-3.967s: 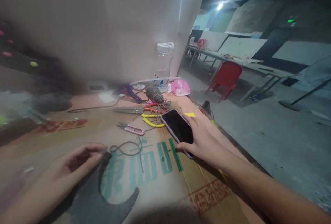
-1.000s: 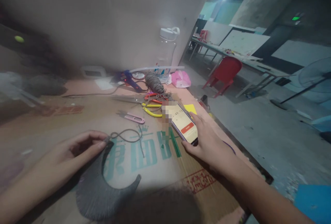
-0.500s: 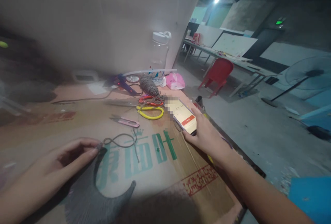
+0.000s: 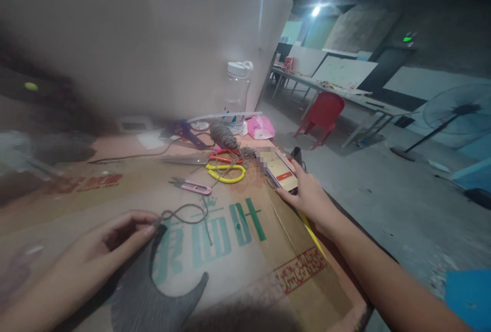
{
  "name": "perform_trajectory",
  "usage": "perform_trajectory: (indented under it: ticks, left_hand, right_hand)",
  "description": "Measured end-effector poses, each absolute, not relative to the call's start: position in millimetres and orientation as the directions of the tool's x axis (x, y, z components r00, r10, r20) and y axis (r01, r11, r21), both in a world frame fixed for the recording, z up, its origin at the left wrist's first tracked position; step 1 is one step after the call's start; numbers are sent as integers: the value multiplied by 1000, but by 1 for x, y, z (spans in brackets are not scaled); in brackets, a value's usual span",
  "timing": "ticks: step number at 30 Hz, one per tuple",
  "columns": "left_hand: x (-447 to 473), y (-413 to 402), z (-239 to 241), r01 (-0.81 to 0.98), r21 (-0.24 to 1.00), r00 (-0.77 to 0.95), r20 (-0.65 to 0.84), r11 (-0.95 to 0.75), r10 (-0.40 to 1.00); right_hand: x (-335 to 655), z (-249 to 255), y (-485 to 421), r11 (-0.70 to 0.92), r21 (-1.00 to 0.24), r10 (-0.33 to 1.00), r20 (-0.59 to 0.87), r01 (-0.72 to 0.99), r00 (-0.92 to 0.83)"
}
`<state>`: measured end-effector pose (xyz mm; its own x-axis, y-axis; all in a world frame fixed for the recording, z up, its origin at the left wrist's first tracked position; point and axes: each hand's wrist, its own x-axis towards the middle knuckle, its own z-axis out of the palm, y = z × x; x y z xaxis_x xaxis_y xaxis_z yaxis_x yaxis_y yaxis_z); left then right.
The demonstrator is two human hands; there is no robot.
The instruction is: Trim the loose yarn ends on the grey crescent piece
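Observation:
My left hand point(image 4: 111, 242) pinches the top end of a curved grey fringe piece point(image 4: 149, 291), where a loop of grey cord point(image 4: 187, 214) is tied; the piece lies flat on printed cardboard point(image 4: 238, 250). Far to the right, my right hand point(image 4: 309, 196) grips a lit phone point(image 4: 282, 171) that rests on the cardboard near the table's right edge, its screen partly blurred. Beyond the cord lie pink thread snips point(image 4: 192, 185), yellow-handled scissors point(image 4: 226, 173) and a ball of grey twine point(image 4: 222, 135).
A large pale board point(image 4: 153, 40) stands behind the table. By it are a clear bottle point(image 4: 237, 89), a glue gun point(image 4: 186, 131) and a pink pouch point(image 4: 261, 127). To the right the floor drops away, with a red chair point(image 4: 322, 114), long tables and a fan point(image 4: 448, 112).
My right hand has slid the phone further away along the right edge; its screen went from dark to lit. My left hand keeps its pinch on the fringe piece.

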<state>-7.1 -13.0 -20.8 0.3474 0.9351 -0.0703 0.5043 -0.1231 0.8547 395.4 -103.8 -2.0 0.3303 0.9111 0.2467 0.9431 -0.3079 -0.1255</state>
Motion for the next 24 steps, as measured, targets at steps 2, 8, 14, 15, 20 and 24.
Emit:
perform_trajectory:
  ticks: [2,8,14,15,20,24]
  left_hand:
    - [-6,-13,-16,508,855,405,-134,-100,904]
    - [-4,-12,-10,473,876,448,-148,-93,882]
    - [-2,-6,-15,313,947,455,-88,-67,886]
    - [-2,-7,-13,289,956,443,-89,-48,892]
    - [2,-12,1,103,992,316,42,-78,948]
    - [2,-11,2,107,985,243,105,-134,964]
  right_hand:
    - [397,-3,-105,-318,-122,914,225,940,338]
    - [379,13,-106,-159,-72,884,433,985,174]
    - [275,39,-93,315,-498,933,320,808,-166]
    - [256,39,-87,307,-595,948,262,743,-182]
    - [193,24,-53,178,-810,967,37,559,-253]
    - [182,11,-39,153,-858,951,-6,489,-309]
